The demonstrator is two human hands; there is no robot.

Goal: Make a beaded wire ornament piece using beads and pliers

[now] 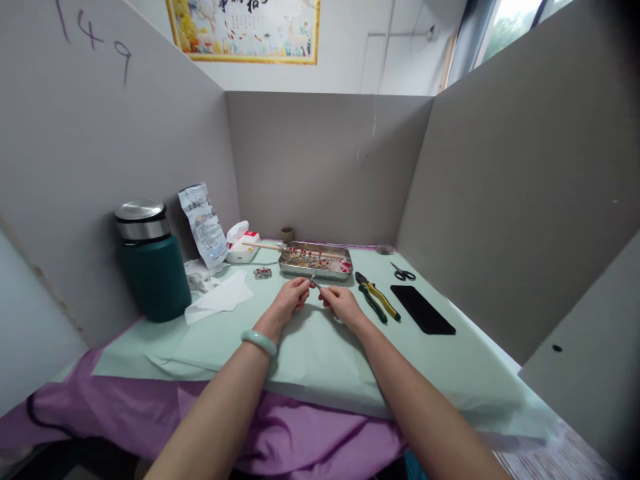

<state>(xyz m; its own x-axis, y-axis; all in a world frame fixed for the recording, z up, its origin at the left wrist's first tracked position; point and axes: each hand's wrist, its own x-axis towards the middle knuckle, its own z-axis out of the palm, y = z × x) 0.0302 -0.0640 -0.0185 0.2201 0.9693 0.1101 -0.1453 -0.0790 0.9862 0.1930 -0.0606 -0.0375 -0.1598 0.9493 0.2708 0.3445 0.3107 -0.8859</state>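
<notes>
My left hand [293,297], with a pale green bangle [259,341] on its wrist, is closed in a pinch. What it holds is too small to make out. My right hand [342,303] grips a thin metal tool [316,283], whose tip meets the left fingertips. Just beyond both hands lies a metal tray [316,272] of red and gold-coloured beads and small parts. A wooden stick [265,246] strung with red beads rests across its rim. Left of the tray sits a little pile of red and silver beadwork [263,273].
Green-and-yellow pliers [379,297], scissors [403,273] and a black phone [423,310] lie to the right. On the left stand a dark green flask [154,273], a foil pouch [203,225], a tissue pack [243,248] and white paper [220,298]. Grey partitions [327,167] enclose the table.
</notes>
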